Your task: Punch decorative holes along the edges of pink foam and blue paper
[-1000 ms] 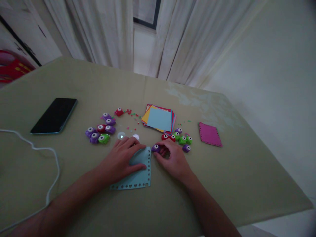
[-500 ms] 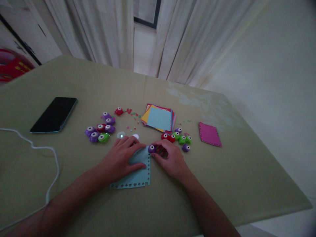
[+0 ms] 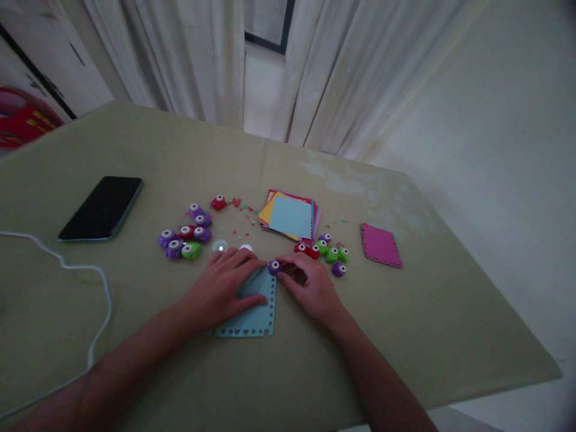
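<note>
A light-blue sheet of paper (image 3: pixel 252 317) lies before me, small shapes such as hearts punched along its near and right edges. My left hand (image 3: pixel 227 282) rests flat on it, fingers spread, covering much of its left part. At the sheet's far right corner sits a small purple paper punch (image 3: pixel 274 267) with a white, eye-like button. My right hand (image 3: pixel 310 285) pinches that punch from the right between thumb and fingers. Just beyond it stand several red, green and purple punches (image 3: pixel 332 254).
Another group of punches (image 3: pixel 186 233) stands left, beyond my left hand. Tiny paper cut-outs (image 3: pixel 245 208) are scattered near a stack of coloured paper (image 3: pixel 291 216). A punched magenta sheet (image 3: pixel 381 245) lies right. A black tablet (image 3: pixel 102 207) and white cable (image 3: pixel 101 277) lie left.
The blue sheet has turned slightly under my left hand, its near edge now a little farther away. The purple punch has shifted slightly away and left with my right hand.
</note>
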Available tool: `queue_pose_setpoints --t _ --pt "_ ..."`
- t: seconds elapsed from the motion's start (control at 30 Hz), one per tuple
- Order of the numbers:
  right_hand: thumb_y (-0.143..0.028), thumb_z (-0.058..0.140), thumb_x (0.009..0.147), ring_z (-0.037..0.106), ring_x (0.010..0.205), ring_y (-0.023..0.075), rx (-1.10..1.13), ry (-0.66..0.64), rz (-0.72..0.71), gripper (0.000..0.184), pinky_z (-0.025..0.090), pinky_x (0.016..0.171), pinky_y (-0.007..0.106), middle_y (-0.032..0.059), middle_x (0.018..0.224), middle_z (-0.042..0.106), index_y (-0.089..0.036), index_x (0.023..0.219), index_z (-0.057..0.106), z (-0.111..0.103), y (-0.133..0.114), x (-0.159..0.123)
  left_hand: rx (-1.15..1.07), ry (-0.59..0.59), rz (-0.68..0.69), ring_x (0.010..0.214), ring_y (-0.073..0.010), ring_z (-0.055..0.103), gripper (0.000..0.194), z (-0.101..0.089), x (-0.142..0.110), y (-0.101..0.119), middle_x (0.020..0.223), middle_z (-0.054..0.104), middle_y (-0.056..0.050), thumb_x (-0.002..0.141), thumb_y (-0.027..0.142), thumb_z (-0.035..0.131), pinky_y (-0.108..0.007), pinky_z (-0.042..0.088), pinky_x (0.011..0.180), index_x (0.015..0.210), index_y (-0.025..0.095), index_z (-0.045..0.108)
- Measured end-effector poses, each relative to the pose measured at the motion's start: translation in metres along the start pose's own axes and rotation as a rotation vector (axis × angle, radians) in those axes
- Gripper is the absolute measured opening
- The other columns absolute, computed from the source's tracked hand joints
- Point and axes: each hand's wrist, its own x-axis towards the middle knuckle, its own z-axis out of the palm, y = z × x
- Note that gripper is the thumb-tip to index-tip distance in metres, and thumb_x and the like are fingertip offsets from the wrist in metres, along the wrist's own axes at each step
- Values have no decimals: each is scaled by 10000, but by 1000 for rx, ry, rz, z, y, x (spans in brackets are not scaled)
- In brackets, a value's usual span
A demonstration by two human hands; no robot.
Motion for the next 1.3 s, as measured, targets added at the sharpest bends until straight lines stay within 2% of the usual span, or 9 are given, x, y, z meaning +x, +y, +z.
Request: queue_pose_setpoints --t 0.43,0.57,0.63,0.7,0.77,0.9,1.17,1.3 --pt "-226 741 972 727 909 193 -4 9 -9 222 576 806 309 72 1111 784 -208 1192 761 1 -1 0 3 -2 -6 1214 -322 593 579 -1 1 1 1338 660 -66 922 471 829 -492 421 1047 1432 289 624" --pt "-327 789 941 730 890 198 41 91 70 323 576 772 310 88 1116 783 -196 1233 744 2 0 -2 6 9 -12 1201 -327 596 564 0 2 1 1319 667 -64 912 461 839 -503 427 1033 1406 279 639" --pt "-350 770 956 723 854 190 66 117 133 285 565 744 298 79 1042 784 -186 1188 752 -2 -2 1 1 11 -13 1191 -327 599 558 0 2 1 1308 674 -65 905 449 846 -504 431 1026 1398 282 645" --pt "-327 745 974 710 828 178 62 59 188 215 551 733 288 66 975 779 -174 1124 758 -8 -6 10 -5 5 -14 1186 -330 599 553 0 2 1 1308 678 -70 901 438 851 -509 430 1024 1392 285 648" --pt "-298 758 967 694 815 167 13 -60 220 174 534 735 281 56 942 774 -164 1077 759 -15 -12 22 -5 4 -15 1184 -336 599 552 1 3 1 1310 681 -75 896 436 856 -514 431 1020 1385 281 654" --pt "-281 810 938 666 792 152 -137 -229 249 171 492 721 267 37 878 752 -148 1037 769 -23 -22 43 1 29 -10 1180 -342 605 555 1 3 1 1306 683 -85 885 441 864 -511 436 1016 1371 263 666" --pt "-281 807 943 675 630 134 -118 -361 452 172 482 603 241 1 767 729 -160 1027 719 -23 -33 58 25 -4 -13 1192 -351 612 543 0 7 4 1295 692 -100 887 456 860 -522 440 1017 1353 239 684" --pt "-301 819 927 674 604 128 -169 -396 487 205 471 570 228 0 777 742 -171 1023 694 -25 -38 63 35 -8 0 1193 -347 612 523 1 7 5 1298 685 -101 908 451 840 -519 444 1012 1358 234 684"
